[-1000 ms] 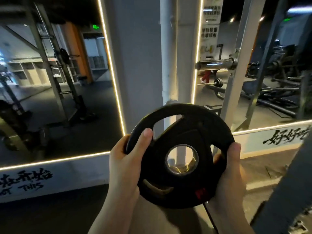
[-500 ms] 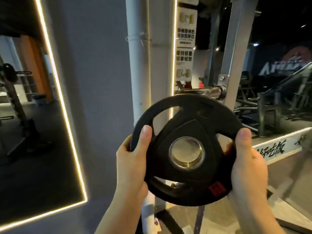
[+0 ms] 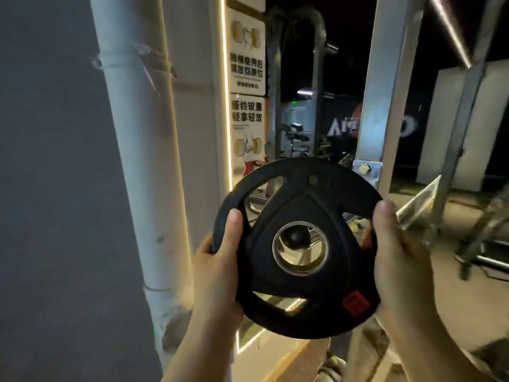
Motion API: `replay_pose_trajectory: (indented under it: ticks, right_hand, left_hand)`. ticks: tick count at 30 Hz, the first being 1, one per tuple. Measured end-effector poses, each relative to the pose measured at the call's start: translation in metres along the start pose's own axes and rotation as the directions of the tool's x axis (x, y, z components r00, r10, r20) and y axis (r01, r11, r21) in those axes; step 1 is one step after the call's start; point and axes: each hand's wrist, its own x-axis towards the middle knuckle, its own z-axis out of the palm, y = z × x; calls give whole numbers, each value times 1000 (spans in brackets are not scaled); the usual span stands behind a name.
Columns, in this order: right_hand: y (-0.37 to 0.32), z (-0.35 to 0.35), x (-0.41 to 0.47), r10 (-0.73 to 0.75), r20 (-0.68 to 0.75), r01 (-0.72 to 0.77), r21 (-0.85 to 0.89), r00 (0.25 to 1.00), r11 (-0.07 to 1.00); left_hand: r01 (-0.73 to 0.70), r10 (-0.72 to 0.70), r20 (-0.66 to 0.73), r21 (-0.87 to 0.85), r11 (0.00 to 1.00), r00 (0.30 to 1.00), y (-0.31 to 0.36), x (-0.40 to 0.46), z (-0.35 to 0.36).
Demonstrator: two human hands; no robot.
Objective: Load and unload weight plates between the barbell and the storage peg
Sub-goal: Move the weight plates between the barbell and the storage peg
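Here: black three-slot plate, red label; left hand | right hand gripping rim

White pipe standing up tall against a grey wall. Thin glowing light strip running up and down just beside it. Two signs with yellow drawings, one above the other, right of the strip. Silver metal post with a bolt low down. Dark room behind.
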Motion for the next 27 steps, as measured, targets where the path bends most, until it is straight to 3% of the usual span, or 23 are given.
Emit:
replay_pose_trajectory:
  ticks: [4,9,12,14,17,19,22,25,27]
  right_hand:
    - [17,8,14,-152,-2,151,-92,988,984]
    - [20,10,23,-299,8,299,-41,954,953]
    - [27,11,23,-356,-13,355,-50,934,934]
    - [28,9,23,-348,16,348,-23,937,937]
    - [29,7,26,-338,41,339,-3,940,941]
    - [28,8,27,-291,39,291,15,956,957]
    - [28,6,24,-161,80,156,60,984,986]
    - [34,7,17,-104,58,98,96,993,991]
    - [39,10,16,-203,6,201,108,979,974]
  left_hand:
    - [-111,111,-8,18,994,994,-18,19,3]
    - [-208,210,-51,46,977,976,-34,30,5]
    - [-354,365,-68,127,926,929,-39,36,5]
    - [-484,531,-64,331,810,845,-40,37,5]
    - [-620,730,63,581,527,680,-33,38,4]
    - [-651,772,174,666,365,611,-21,38,6]
    - [-623,758,304,765,167,577,3,39,12]
    - [-621,744,373,781,71,555,14,46,17]
    - [-663,754,362,738,127,547,11,52,17]
